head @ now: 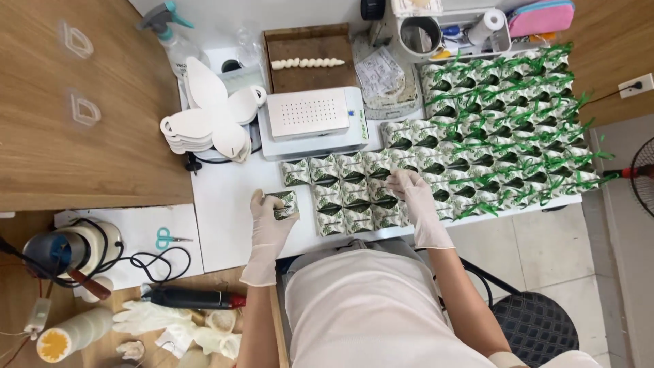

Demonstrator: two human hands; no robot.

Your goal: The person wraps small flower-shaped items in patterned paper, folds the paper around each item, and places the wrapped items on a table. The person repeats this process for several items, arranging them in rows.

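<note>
Head view: left hand (270, 217) grips one leaf-print box (285, 203); right hand (409, 187) pinches another box (390, 178).

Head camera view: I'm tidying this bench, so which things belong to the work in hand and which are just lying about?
In use:
left hand, holding a small leaf-print box
right hand, on the rows of leaf-print boxes
ribbon-tied boxes
white flat cutouts

Lying about:
spray bottle
scissors
spare gloves
pink pouch
white machine
</note>
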